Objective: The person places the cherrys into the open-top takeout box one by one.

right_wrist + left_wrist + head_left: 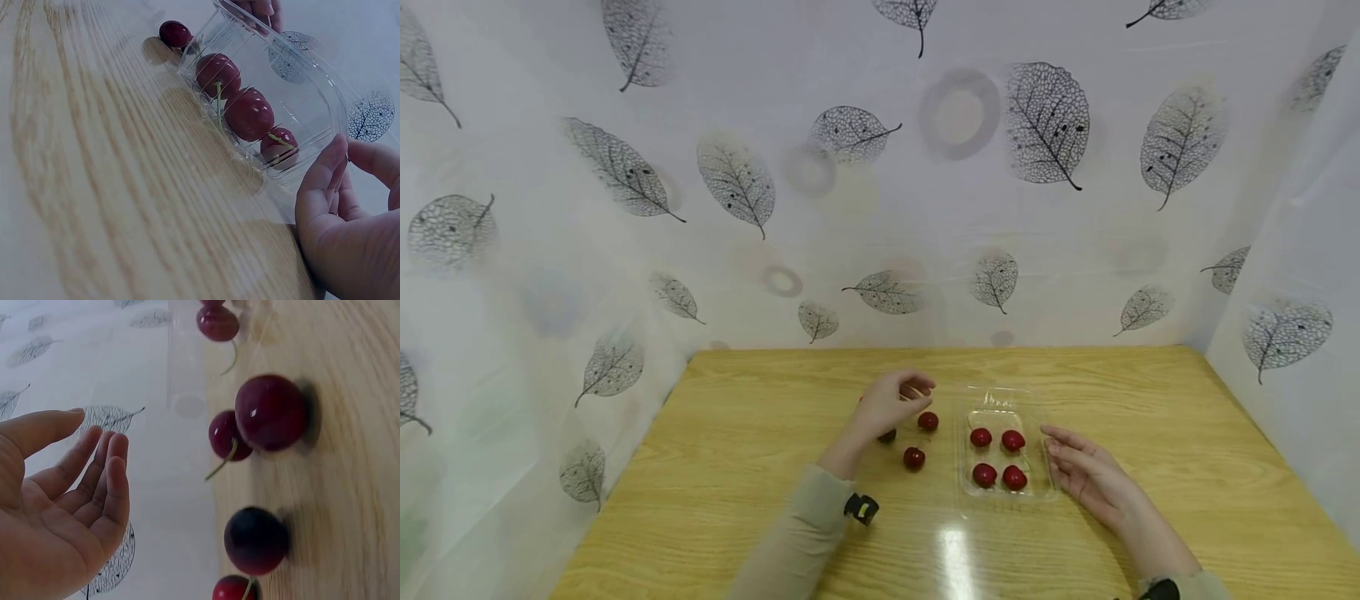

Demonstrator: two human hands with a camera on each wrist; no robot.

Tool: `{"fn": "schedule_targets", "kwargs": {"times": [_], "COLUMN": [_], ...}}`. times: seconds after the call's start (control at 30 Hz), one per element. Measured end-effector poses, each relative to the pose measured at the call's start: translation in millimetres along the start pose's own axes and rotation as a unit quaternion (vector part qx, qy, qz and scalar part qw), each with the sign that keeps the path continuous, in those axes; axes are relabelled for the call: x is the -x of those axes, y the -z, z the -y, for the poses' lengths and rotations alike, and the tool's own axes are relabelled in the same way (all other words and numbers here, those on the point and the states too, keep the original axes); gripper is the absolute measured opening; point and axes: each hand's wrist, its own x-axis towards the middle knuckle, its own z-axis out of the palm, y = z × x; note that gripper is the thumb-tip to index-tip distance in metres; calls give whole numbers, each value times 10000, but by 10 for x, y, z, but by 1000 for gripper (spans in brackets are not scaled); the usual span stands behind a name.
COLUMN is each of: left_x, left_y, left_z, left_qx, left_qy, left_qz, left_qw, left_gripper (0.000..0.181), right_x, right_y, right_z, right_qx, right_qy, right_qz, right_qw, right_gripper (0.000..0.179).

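Site type: a screened tabletop booth; whether it stands in a home or a studio cannot be determined. A wood-grain table (700, 517) extends below and around the grip of the right hand (1093, 479). Beyond the grip, leaf-printed sheeting (880, 225) rises behind the table; the same print continues to its left and right, closing the table in on three sides.

Head vw: dark cherry (888, 437) part. hid.; L-wrist vw: btm cherry (231, 589) cut off.
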Motion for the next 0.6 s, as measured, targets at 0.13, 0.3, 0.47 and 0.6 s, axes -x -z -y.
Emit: {"fn": "schedule_targets", "kwargs": {"times": [0.13,0.3,0.47,0.6], "left_x": [8,30,49,65], "left_y": [126,272,388,444], "left_z": [80,153,210,281], "left_qx": [65,163,198,95], "left_qy": [46,206,310,349], "left_qz": [-241,-529,-796,-963], "left_qw": [9997,9983,9961,9947], "left_gripper": [23,24,23,23], "right_x": [-1,1,-1,-2], "right_y": [-5,-4,-9,-15], "right_z": [5,8,4,-3], "right_qx": [-44,-28,-71,-77], "right_qy": [9,32,50,77], "right_qz": [58,97,110,135], "right_qw": [10000,9999,9999,9998], "right_gripper": [42,42,43,43]}}
